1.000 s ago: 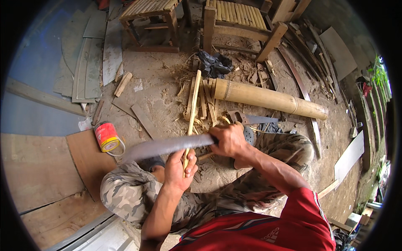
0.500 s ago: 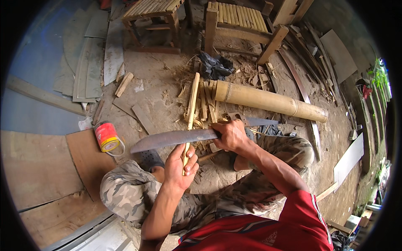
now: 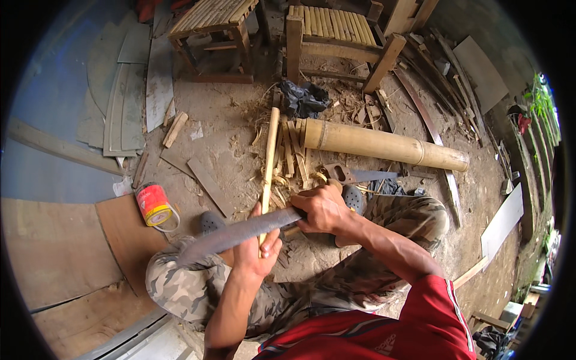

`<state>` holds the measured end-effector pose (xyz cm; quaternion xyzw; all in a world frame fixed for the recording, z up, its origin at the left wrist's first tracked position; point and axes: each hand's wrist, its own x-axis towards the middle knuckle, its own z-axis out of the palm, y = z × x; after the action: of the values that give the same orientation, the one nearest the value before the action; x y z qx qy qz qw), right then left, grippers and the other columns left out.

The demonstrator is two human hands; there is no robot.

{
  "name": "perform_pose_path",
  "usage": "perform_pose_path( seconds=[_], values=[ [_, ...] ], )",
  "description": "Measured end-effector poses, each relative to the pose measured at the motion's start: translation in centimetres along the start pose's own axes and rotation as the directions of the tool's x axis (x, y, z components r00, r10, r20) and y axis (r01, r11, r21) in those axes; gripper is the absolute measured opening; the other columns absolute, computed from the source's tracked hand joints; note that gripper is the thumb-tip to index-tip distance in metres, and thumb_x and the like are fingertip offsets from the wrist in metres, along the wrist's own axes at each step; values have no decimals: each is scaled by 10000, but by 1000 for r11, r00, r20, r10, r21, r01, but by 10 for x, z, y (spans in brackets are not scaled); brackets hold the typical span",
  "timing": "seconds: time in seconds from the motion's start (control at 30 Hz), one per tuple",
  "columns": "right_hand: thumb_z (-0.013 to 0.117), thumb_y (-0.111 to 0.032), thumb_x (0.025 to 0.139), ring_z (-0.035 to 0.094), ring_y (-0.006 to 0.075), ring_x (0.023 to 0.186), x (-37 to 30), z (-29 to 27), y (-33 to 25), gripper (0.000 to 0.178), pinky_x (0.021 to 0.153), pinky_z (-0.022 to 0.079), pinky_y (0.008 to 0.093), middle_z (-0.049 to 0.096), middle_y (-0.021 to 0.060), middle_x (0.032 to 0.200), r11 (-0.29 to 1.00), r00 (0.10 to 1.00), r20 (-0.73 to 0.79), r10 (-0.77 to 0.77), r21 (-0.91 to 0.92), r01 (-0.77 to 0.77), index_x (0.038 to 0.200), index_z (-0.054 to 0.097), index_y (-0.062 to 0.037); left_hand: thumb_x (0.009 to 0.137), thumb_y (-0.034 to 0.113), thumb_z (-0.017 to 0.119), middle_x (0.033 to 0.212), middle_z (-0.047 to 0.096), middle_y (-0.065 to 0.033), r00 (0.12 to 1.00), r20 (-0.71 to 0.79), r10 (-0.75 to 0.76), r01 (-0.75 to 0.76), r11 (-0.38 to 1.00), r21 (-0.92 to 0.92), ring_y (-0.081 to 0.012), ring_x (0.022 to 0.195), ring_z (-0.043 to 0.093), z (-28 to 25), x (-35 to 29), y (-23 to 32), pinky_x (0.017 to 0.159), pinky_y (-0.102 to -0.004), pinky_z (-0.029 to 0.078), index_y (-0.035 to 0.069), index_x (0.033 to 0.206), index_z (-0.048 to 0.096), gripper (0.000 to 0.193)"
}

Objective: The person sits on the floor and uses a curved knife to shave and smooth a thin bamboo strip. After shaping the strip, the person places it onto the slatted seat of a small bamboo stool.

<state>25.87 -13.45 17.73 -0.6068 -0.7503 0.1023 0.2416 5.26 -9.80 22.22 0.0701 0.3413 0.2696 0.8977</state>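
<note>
My left hand [image 3: 252, 249] is closed around the lower part of a slim bamboo strip [image 3: 270, 150], which points up and away from me. My right hand [image 3: 321, 207] grips a machete by its handle, which the fingers hide. The broad, dark machete blade [image 3: 240, 233] runs to the left across the strip and in front of my left fingers, its tip over my left knee. Just beyond my right hand, a handsaw [image 3: 348, 173] with a wooden handle lies on the ground.
Past the saw lies a thick bamboo pole [image 3: 384, 144], beside split bamboo pieces [image 3: 292, 150]. A black plastic bag [image 3: 304, 99] sits before a bamboo-seated chair [image 3: 336, 45]; a similar stool [image 3: 219, 36] stands to its left. A red can [image 3: 153, 204] is at left. Shavings litter the ground.
The machete has come down along the bamboo strip toward me, and its blade now passes in front of my left fingers. My right hand has shifted slightly left and nearer.
</note>
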Motion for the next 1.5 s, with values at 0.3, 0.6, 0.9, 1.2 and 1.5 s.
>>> perform_pose_path(
  seconds=[0.3, 0.6, 0.9, 1.2, 1.5],
  values=[
    [654, -240, 764, 562, 175, 471, -4, 5, 13, 170, 437, 454, 390, 652, 26, 616, 1000, 999, -6, 31, -1, -31, 903, 730, -177, 1050, 346, 441, 690, 453, 41, 1000, -24, 1, -2, 1000, -31, -53, 397, 336, 3, 10, -1, 331, -196, 280, 145, 1218, 524, 275],
    [576, -232, 874, 483, 121, 442, 7, -16, 11, 135, 397, 430, 335, 585, -19, 557, 965, 964, 141, 227, -163, -204, 846, 694, -174, 1053, 320, 434, 713, 444, 44, 998, -58, 17, -18, 1000, -10, -44, 411, 337, 3, 10, -8, 343, -189, 282, 143, 1280, 517, 300],
    [638, -175, 745, 554, 193, 424, 2, -9, 22, 99, 412, 454, 390, 630, 73, 555, 963, 964, -11, 267, 40, -266, 784, 707, -116, 1047, 335, 443, 717, 456, 34, 999, 15, 29, -30, 997, 73, -53, 411, 343, 4, 2, -7, 351, -195, 286, 151, 1251, 525, 287],
    [597, -148, 758, 540, 193, 416, 10, -13, 52, 89, 432, 478, 385, 625, 88, 562, 931, 931, -50, 362, -32, -364, 746, 670, -100, 1053, 342, 432, 694, 459, 41, 999, 48, 14, -19, 995, 101, -54, 399, 349, 7, -2, -7, 342, -198, 289, 141, 1353, 469, 363],
    [572, -274, 883, 585, 186, 466, 16, -23, 86, 220, 465, 503, 364, 633, 58, 578, 923, 912, -221, 345, -96, -372, 800, 704, -118, 1045, 351, 454, 703, 459, 29, 997, 59, -50, 39, 984, 172, -53, 407, 342, 7, -6, -4, 348, -198, 277, 137, 1120, 543, 243]
  ],
)
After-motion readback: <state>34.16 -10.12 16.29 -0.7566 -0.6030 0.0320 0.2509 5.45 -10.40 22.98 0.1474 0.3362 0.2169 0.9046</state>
